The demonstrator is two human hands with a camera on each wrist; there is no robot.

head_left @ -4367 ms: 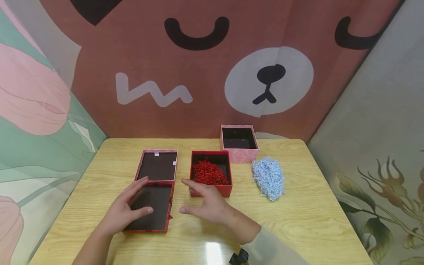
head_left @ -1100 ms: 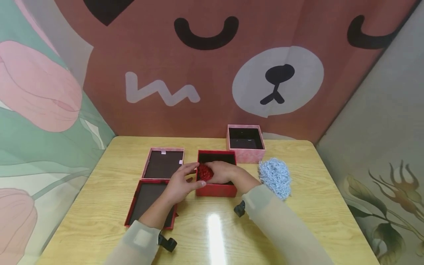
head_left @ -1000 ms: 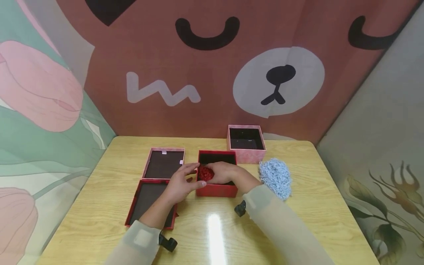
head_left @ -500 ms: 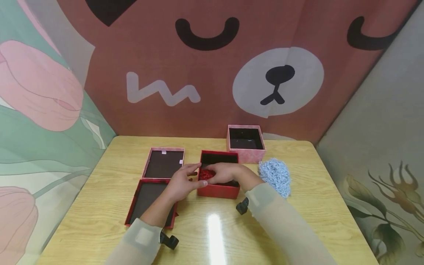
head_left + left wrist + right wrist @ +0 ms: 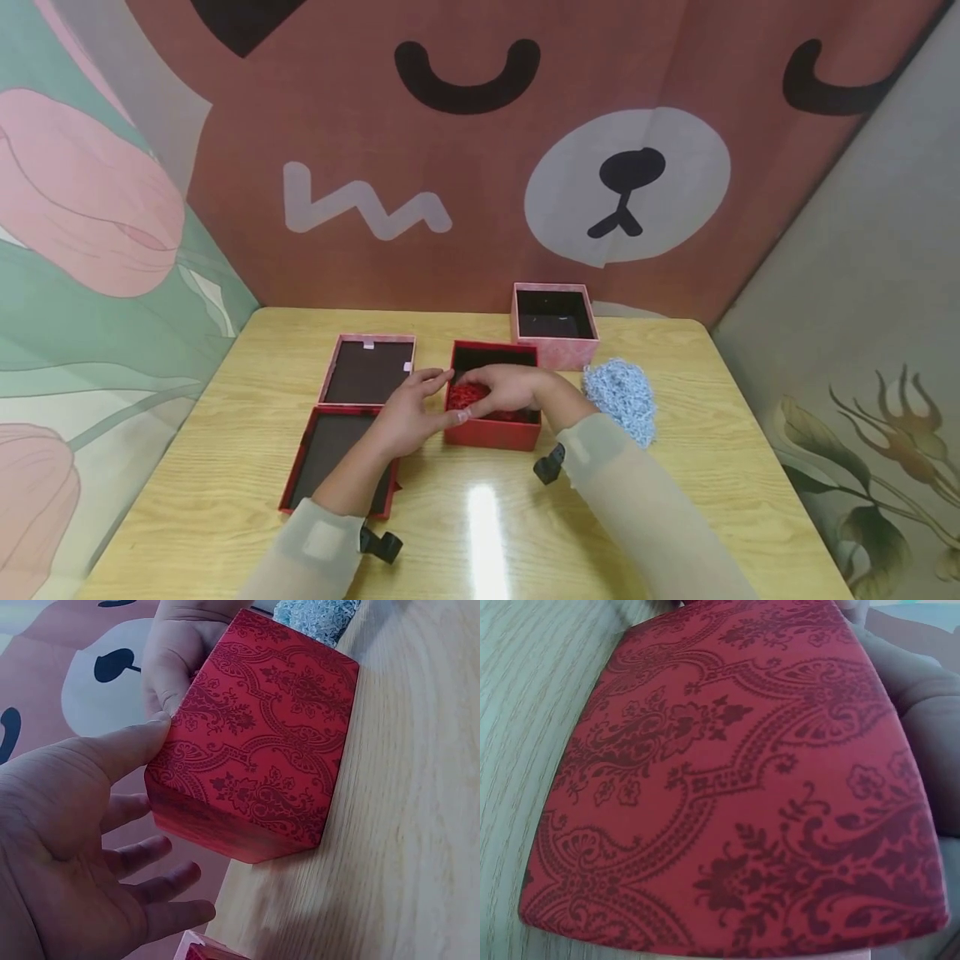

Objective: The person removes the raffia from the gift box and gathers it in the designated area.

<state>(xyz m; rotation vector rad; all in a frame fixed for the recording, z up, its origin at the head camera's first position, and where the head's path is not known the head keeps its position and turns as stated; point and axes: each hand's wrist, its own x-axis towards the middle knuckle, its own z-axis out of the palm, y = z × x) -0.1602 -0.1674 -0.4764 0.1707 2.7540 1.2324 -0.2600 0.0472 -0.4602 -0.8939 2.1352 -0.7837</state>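
In the head view, a red box [image 5: 491, 432] with a dark inside stands mid-table, holding red shredded paper [image 5: 469, 395]. My right hand [image 5: 510, 389] reaches in over its right side, fingers curled about the paper at the left end; the palm hides the rest. Beside the box's left wall is my left hand [image 5: 408, 414]. Its thumb touches the near left edge, and the index fingertip is at the left rim. The left wrist view shows the other fingers [image 5: 176, 881] spread beside the patterned box [image 5: 262, 735]. In the right wrist view, the box wall [image 5: 727, 780] hides the fingertips.
Behind the red box, a pink box [image 5: 558, 352] stands open. Blue shredded paper [image 5: 621, 400] lies to the right. At left are a pink-rimmed lid [image 5: 369, 372] and a red-rimmed lid [image 5: 330, 458], dark insides up, the latter partly under my left forearm.
Both hands were apart from the red box at first; they have come to it, the right going inside. The red shredded paper, bunched up a second ago, now sits lower. The box shifted slightly right.
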